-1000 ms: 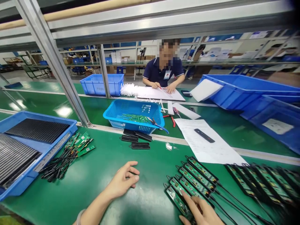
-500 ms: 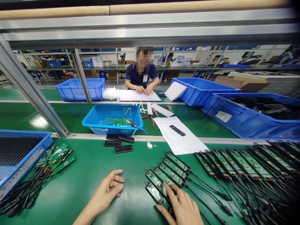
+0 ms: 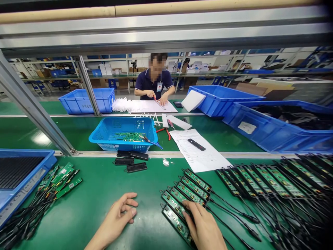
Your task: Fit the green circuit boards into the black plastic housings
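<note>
My left hand [image 3: 118, 217] rests on the green mat with its fingers loosely curled and nothing in it. My right hand [image 3: 203, 227] lies with flat fingers on the nearest of several green circuit boards in black housings [image 3: 187, 194], each trailing a black cable to the right. A longer row of the same boards [image 3: 270, 182] stretches off to the right. A loose pile of bare green boards with black leads [image 3: 56, 182] lies to the left of my left hand.
Three black covers [image 3: 130, 161] lie ahead near the rail. Beyond stand a blue basket [image 3: 122, 133], red-handled cutters [image 3: 166, 131] and a paper sheet [image 3: 200, 152] with a black stick. A blue tray [image 3: 20, 173] is at left, blue bins [image 3: 281, 128] at right. A person [image 3: 154, 83] works opposite.
The view swung right, then settled. My right hand has slid along the nearest board; my left hand has drawn slightly toward me, fingers staying curled.
</note>
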A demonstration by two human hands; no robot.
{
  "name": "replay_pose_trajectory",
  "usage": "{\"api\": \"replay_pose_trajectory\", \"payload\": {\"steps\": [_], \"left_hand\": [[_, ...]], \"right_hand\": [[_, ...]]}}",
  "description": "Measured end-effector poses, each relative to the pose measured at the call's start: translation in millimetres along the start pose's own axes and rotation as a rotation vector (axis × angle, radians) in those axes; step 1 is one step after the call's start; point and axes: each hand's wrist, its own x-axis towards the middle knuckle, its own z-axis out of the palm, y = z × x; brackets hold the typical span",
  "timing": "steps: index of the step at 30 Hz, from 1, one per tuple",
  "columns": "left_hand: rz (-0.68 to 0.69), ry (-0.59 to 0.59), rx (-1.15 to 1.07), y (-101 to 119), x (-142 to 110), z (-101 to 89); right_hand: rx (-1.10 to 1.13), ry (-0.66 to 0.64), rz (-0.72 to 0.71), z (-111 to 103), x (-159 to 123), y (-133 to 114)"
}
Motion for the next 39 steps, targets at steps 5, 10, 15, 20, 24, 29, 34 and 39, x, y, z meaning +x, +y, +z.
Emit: {"api": "replay_pose_trajectory", "payload": {"steps": [5,10,15,20,24,29,34,39], "left_hand": [[0.002,0.002,0.002,-1,0,0.2],[-0.002,-0.005,0.017,0,1,-0.6],[0.002,-0.01,0.023,0,0,-0.5],[-0.004,-0.01,0.032,1,0,0.1],[0.0,-0.01,0.028,1,0,0.4],[-0.005,-0.002,0.025,2,0,0.5],[-0.016,0.001,0.03,3,-1,0.2],[-0.016,0.0,0.04,3,0,-0.3]], "right_hand": [[0.009,-0.036,0.028,-7,-11,11],[0.048,-0.07,0.058,-16,-18,8],[0.04,-0.078,0.049,-17,-18,-4],[0.027,-0.065,0.023,-10,-18,-8],[0.025,-0.066,-0.001,-7,-19,-6],[-0.038,-0.05,-0.081,-5,-22,-1],[-0.086,0.003,-0.108,-8,-23,-1],[-0.056,0.032,-0.11,-14,-22,-5]]}}
